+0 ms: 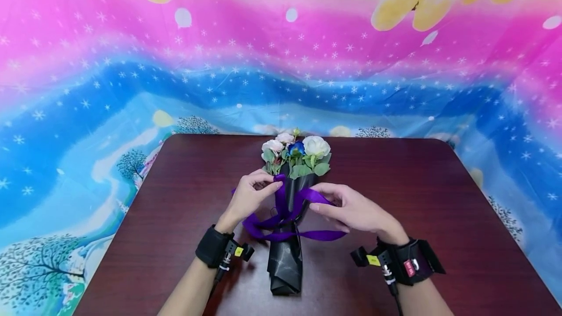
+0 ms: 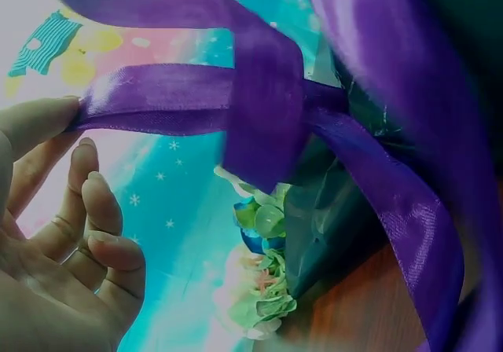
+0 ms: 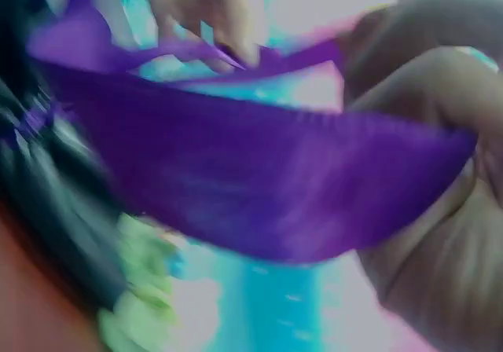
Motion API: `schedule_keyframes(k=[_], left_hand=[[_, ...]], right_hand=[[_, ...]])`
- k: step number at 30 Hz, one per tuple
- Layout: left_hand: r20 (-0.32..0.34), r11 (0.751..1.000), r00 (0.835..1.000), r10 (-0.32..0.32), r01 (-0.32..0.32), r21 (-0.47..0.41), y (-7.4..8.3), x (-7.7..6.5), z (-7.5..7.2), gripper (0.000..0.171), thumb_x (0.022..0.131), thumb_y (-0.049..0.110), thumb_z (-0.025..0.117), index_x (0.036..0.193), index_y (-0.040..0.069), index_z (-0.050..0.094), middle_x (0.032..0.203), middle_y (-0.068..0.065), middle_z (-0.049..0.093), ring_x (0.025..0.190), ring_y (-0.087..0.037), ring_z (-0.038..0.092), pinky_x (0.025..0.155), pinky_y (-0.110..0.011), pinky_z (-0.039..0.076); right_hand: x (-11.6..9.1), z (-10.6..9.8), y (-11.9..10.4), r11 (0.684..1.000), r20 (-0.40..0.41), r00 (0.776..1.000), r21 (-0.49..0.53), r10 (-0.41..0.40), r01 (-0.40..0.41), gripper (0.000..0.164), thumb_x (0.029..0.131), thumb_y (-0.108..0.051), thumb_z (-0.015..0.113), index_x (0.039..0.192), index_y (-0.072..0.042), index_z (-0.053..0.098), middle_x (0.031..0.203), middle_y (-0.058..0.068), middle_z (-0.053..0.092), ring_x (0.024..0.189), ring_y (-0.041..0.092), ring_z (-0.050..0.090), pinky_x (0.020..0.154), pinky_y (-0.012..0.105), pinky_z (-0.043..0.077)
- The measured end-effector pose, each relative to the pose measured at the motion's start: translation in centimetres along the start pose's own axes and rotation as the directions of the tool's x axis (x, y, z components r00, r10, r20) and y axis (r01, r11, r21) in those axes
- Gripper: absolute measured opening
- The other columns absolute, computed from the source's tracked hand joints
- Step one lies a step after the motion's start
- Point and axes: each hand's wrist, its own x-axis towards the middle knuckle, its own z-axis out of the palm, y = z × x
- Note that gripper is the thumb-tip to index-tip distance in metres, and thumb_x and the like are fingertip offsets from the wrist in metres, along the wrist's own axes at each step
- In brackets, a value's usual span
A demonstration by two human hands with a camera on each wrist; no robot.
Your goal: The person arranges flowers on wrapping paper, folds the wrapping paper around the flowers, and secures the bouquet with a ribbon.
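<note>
A bouquet with pink, blue and white flowers (image 1: 316,146) lies on the table, its stems in black wrapping paper (image 1: 286,262). Purple ribbon (image 1: 281,236) goes around the middle of the wrapping, with loops and loose lengths spreading to both sides. My left hand (image 1: 250,196) pinches one length of ribbon between thumb and index finger, left of the wrapping; its other fingers are bent and hold nothing, as the left wrist view shows. On the right, my right hand (image 1: 351,206) grips another length of the purple ribbon (image 3: 259,179), which bows out in a broad band.
The dark red-brown table (image 1: 197,169) reaches out on both sides of the bouquet. Behind it hangs a colourful cloth (image 1: 272,82) with snowflakes and trees. Each wrist wears a black strap (image 1: 212,246) with a small camera and a cable.
</note>
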Motion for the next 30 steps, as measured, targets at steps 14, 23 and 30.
schedule_keyframes(k=[14,23,30], left_hand=[[0.012,0.999,0.999,-0.039,0.039,0.010,0.0,-0.1,0.0,0.016,0.087,0.030,0.071,0.090,0.016,0.075,0.086,0.000,0.061,0.074,-0.019,0.054,0.065,-0.028,0.044],[0.001,1.000,1.000,-0.020,0.020,0.003,-0.1,-0.1,-0.1,0.015,0.087,0.029,0.071,0.089,0.014,0.075,0.085,-0.001,0.062,0.074,-0.020,0.054,0.067,-0.036,0.045],[-0.004,0.999,0.999,-0.038,0.038,0.017,-0.2,-0.2,0.0,0.011,0.088,0.023,0.071,0.089,0.013,0.075,0.083,-0.001,0.060,0.072,-0.018,0.051,0.065,-0.030,0.041]], right_hand=[[-4.1,-4.6,-2.8,0.657,-0.280,0.952,-0.696,0.126,-0.291,0.032,0.084,-0.034,0.073,0.115,-0.029,0.066,0.094,-0.011,0.065,0.072,0.010,0.054,0.062,0.032,0.042],[-5.3,-5.2,-3.6,0.490,-0.450,0.892,-0.789,-0.050,-0.371,0.042,0.080,-0.017,0.077,0.119,-0.022,0.065,0.095,-0.003,0.068,0.071,0.011,0.056,0.054,0.032,0.041],[-5.3,-4.6,-2.2,0.612,-0.311,0.928,-0.699,0.207,-0.371,0.040,0.084,-0.024,0.075,0.121,-0.020,0.063,0.097,-0.006,0.066,0.077,0.010,0.059,0.063,0.035,0.046]])
